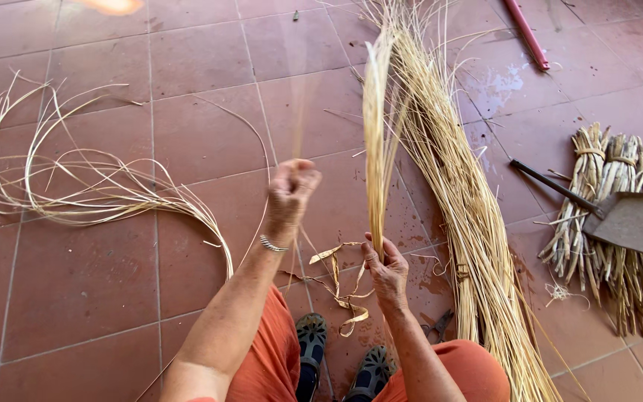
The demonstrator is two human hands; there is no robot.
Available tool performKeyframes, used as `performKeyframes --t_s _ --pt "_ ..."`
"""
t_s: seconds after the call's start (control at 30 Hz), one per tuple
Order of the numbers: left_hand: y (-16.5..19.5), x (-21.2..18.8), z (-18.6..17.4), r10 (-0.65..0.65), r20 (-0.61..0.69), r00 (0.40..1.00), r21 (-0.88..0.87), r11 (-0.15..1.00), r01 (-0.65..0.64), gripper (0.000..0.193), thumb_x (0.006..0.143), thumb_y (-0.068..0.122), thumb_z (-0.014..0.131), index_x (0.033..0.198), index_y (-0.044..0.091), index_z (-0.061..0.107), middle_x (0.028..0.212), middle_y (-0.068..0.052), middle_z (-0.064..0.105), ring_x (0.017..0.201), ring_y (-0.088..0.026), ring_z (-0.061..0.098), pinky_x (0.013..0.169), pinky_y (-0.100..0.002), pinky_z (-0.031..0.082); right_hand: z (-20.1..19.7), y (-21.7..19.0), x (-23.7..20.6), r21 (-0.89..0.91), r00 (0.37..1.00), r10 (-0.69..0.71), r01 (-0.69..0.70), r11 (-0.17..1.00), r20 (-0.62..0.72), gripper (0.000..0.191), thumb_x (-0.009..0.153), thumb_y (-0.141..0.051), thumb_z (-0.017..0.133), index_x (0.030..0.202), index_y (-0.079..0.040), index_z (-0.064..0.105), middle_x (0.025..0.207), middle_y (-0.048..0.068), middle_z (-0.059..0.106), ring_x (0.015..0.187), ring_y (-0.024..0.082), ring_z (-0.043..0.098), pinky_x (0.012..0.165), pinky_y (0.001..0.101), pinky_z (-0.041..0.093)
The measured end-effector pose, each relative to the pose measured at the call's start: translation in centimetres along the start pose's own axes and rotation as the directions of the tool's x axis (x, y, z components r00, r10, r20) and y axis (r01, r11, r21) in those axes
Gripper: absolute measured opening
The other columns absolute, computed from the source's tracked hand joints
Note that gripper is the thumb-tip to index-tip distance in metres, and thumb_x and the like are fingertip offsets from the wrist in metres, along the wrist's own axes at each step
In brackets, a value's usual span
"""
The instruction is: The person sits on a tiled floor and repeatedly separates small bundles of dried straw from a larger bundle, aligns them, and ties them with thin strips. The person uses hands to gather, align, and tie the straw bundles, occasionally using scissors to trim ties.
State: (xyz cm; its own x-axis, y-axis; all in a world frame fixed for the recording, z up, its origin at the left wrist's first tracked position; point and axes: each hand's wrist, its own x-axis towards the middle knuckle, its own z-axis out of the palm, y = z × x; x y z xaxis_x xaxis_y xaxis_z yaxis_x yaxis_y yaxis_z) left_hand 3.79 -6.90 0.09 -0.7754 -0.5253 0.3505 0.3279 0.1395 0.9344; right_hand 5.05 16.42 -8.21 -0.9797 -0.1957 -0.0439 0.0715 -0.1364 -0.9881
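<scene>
My right hand (385, 269) grips the lower end of a thin bunch of pale straw strands (376, 126) that stands upright in front of me. My left hand (290, 192) is raised to its left, fingers closed in a fist; a fine strand blurs upward from it, pulled off the bunch. A metal bracelet sits on my left wrist. A long thick bundle of straw (461, 193) lies on the tiled floor just right of my right hand. Curled flat strips (340, 279) lie between my hands and my feet.
Loose curved strands (61, 186) spread over the tiles at left. A tied bundle of thicker stalks (612, 223) lies at right under a flat metal blade with a dark handle (634, 219). A red pole (526, 33) lies at the top. Small scissors (438, 325) rest by my knee.
</scene>
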Motion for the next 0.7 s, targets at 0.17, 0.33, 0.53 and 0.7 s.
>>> performKeyframes --t_s 0.17,0.33,0.53,0.7 --pt "0.0 1.3 3.4 -0.21 0.053 0.976 -0.015 0.977 0.211 0.034 0.089 0.026 0.077 0.114 0.006 0.064 0.063 0.003 0.054 0.05 -0.008 0.045 0.041 -0.019 0.037 1.1 0.2 -1.1 -0.065 0.997 0.071 -0.07 0.995 0.025 0.036 0.102 -0.033 0.061 0.124 -0.008 0.075 0.071 -0.007 0.052 0.064 0.003 0.043 0.055 0.0196 0.037" --pt "-1.4 2.5 3.4 -0.075 0.001 0.997 -0.014 0.997 0.075 0.029 0.092 0.027 0.077 0.108 0.005 0.067 0.085 0.001 0.07 0.071 -0.004 0.064 0.06 -0.016 0.056 1.0 1.4 -1.2 -0.062 0.997 0.076 -0.074 0.995 0.027 0.034 0.101 -0.03 0.066 0.122 -0.005 0.077 0.075 -0.006 0.056 0.068 0.004 0.048 0.06 0.0195 0.041" --pt "-2.9 2.6 2.0 -0.236 0.022 0.971 -0.242 0.941 0.234 0.02 0.094 0.022 0.077 0.099 0.004 0.073 0.086 -0.005 0.075 0.059 -0.001 0.055 0.047 -0.017 0.045 0.1 3.2 -0.4 0.021 0.998 0.058 -0.058 0.998 0.007 0.035 0.095 -0.023 0.074 0.123 -0.002 0.074 0.082 -0.004 0.066 0.072 0.005 0.053 0.063 0.0209 0.045" --pt "-1.6 2.5 0.9 -0.325 0.074 0.943 -0.347 0.878 0.33 0.013 0.095 0.018 0.074 0.092 0.007 0.068 0.079 -0.004 0.073 0.043 0.002 0.042 0.032 -0.017 0.033 -0.2 3.3 0.2 0.089 0.999 0.045 -0.046 0.995 0.018 0.033 0.097 -0.024 0.07 0.12 -0.002 0.073 0.077 0.0 0.068 0.069 0.008 0.061 0.063 0.0232 0.051"
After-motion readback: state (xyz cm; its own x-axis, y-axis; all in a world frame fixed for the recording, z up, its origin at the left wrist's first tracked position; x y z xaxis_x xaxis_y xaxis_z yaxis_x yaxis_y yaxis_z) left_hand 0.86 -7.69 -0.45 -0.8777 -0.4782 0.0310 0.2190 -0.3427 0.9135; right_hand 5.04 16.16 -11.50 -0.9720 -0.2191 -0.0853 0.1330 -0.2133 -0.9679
